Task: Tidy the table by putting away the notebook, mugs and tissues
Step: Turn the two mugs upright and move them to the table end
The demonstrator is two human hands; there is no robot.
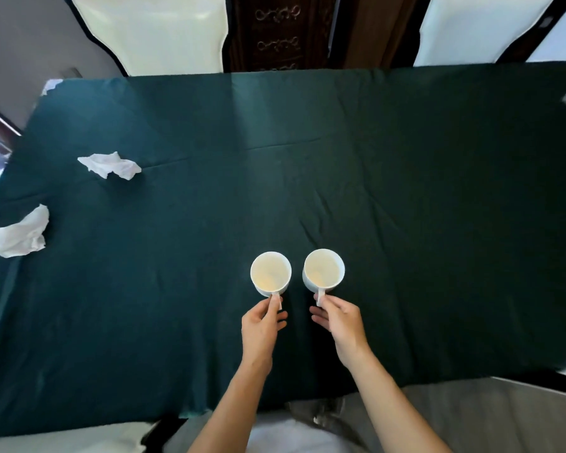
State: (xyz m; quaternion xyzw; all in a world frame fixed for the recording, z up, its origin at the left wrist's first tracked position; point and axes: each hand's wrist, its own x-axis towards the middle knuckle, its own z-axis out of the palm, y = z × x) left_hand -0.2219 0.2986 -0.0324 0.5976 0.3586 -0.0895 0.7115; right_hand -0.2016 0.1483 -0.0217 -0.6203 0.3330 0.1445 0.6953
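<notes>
Two rigid, breakable white ceramic mugs, left and right, stood side by side on the green-clothed worktop, left hand and right hand each pinching a handle, the soundest hold, while two light crumpled white tissues lay far left.

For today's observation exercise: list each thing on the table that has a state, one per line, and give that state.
Left mug: upright, empty, handle pinched by left hand.
Right mug: upright, empty, handle pinched by right hand.
Far tissue: crumpled, lying loose.
Near tissue: crumpled, at table's left edge.
Tablecloth: spread, creased.
</notes>
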